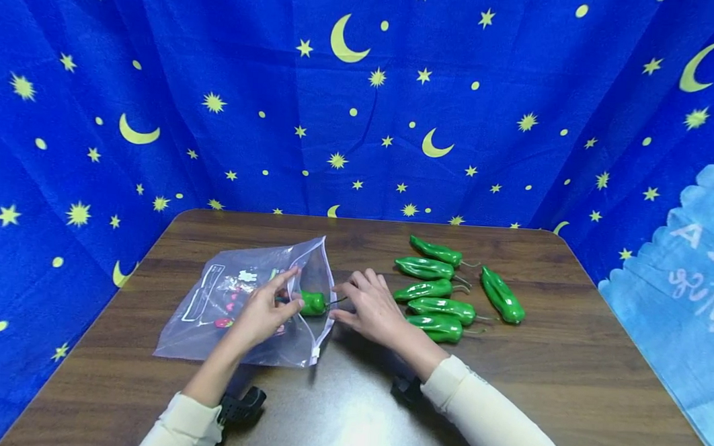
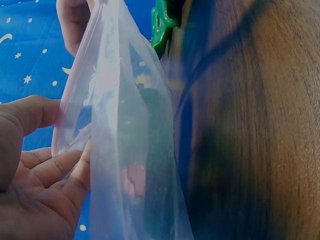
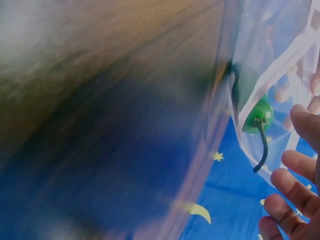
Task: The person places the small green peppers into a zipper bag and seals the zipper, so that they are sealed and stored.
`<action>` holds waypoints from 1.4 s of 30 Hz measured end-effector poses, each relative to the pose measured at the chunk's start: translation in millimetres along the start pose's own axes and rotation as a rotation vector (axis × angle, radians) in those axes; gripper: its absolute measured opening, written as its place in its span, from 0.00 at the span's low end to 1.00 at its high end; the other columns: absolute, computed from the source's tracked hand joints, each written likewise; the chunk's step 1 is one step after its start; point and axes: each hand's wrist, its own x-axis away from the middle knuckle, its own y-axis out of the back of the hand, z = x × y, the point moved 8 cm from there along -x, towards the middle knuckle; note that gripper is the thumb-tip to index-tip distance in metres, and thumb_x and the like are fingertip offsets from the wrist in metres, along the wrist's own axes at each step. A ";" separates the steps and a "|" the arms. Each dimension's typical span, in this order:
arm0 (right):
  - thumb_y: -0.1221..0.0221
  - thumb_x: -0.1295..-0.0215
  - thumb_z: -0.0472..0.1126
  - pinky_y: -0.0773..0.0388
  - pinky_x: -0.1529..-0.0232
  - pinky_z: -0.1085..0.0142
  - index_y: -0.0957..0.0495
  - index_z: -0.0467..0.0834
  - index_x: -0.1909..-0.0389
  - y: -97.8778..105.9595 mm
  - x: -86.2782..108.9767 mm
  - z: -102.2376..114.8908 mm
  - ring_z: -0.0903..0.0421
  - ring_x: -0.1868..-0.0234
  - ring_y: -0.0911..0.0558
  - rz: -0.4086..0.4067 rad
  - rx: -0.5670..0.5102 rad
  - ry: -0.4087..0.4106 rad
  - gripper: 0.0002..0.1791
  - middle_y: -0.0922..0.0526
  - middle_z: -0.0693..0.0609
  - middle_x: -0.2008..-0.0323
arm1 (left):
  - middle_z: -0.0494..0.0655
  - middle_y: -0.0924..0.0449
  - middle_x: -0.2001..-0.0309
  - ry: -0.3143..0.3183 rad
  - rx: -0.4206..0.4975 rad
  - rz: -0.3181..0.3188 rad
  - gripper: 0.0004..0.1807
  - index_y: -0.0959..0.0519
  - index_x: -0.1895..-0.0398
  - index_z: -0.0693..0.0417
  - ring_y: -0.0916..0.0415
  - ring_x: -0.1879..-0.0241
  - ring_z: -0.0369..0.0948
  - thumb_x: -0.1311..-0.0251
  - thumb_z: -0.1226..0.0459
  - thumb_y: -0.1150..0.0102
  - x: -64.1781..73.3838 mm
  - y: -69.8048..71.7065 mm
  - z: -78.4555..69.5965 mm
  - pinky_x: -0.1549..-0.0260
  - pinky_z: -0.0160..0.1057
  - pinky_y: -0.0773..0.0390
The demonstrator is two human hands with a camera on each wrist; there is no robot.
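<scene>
A clear zip bag (image 1: pixel 196 332) with a printed front lies on the table, its mouth spread toward the right. Inside that mouth is a green pepper (image 1: pixel 313 304), its stem pointing out to the right; the right wrist view shows its stem end (image 3: pixel 260 117) in the opening. My left hand (image 1: pixel 258 319) holds the upper edge of the bag's mouth between thumb and fingers. The right hand (image 1: pixel 373 308) is at the rim on the other side, thumb and fingers spread apart around the stem. In the right wrist view its fingers (image 3: pixel 292 187) are separated, with nothing gripped.
Several more green peppers (image 1: pixel 429 291) lie in a column to the right of the bag, stems to the right. Another pepper (image 1: pixel 501 294) lies apart from them, farther right. A blue starry cloth (image 1: pixel 384 164) hangs behind the wooden table (image 1: pixel 536 394).
</scene>
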 end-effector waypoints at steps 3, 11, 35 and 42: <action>0.34 0.47 0.56 0.32 0.61 0.61 0.19 0.47 0.55 4.0 3.7 -2.9 0.53 0.60 0.29 -0.003 -0.004 -0.006 0.22 0.23 0.53 0.63 | 0.62 0.22 0.57 0.010 0.000 -0.007 0.36 0.39 0.30 0.51 0.28 0.83 0.39 0.44 0.67 0.39 0.6 0.6 0.6 0.87 0.39 0.22; 0.35 0.48 0.57 0.31 0.57 0.60 0.19 0.49 0.53 14.8 14.3 -12.3 0.53 0.59 0.29 -0.016 0.006 -0.027 0.24 0.23 0.54 0.63 | 0.62 0.22 0.57 0.007 -0.007 -0.011 0.37 0.39 0.30 0.52 0.28 0.83 0.39 0.44 0.67 0.39 2.6 1.6 0.0 0.87 0.37 0.22; 0.33 0.49 0.52 0.26 0.59 0.61 0.21 0.44 0.49 45.6 52.1 -44.6 0.57 0.58 0.26 -0.045 -0.173 -0.129 0.26 0.19 0.52 0.58 | 0.61 0.22 0.58 0.007 -0.017 -0.010 0.36 0.39 0.30 0.52 0.29 0.84 0.38 0.44 0.67 0.39 2.7 3.4 -0.8 0.88 0.35 0.23; 0.33 0.48 0.50 0.24 0.45 0.53 0.23 0.46 0.47 53.0 64.7 -58.2 0.52 0.50 0.21 -0.020 -0.218 -0.193 0.27 0.18 0.50 0.54 | 0.60 0.23 0.59 0.002 -0.030 -0.005 0.36 0.39 0.30 0.52 0.31 0.85 0.36 0.43 0.66 0.40 0.8 3.5 0.0 0.88 0.34 0.24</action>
